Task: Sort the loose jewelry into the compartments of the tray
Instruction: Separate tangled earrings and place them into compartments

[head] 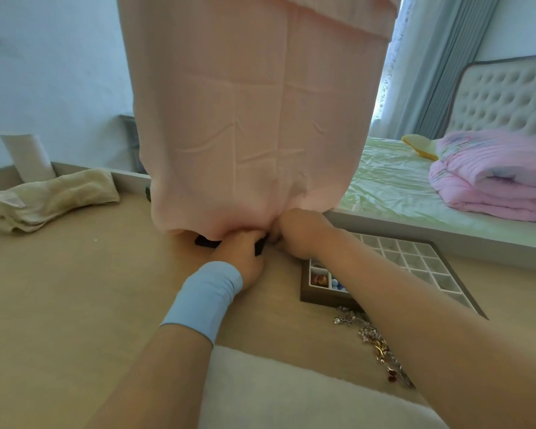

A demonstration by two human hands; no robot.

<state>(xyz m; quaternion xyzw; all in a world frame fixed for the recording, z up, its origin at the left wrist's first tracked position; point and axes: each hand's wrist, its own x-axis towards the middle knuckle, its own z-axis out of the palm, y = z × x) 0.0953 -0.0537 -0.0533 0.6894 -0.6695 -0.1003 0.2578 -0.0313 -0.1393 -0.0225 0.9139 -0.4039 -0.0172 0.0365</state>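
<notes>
A dark-framed tray [446, 255] with many small white compartments lies on the wooden tabletop at the right. Its near-left cells hold a few coloured beads [321, 280]. Loose jewelry [375, 342], silver and gold chains with red stones, trails along the table beside my right forearm. My left hand [242, 255], with a blue wristband, reaches under the hem of a hanging pink cloth [254, 119] and grips a black object [259, 246] there. My right hand [297, 230] is bent at the same hem, its fingers hidden beneath the cloth.
A folded cream towel [53, 199] and a paper roll [28, 157] sit at the back left of the table. A white cushion [291, 394] lies at the near edge. Behind the table is a bed with a pink quilt [492, 181].
</notes>
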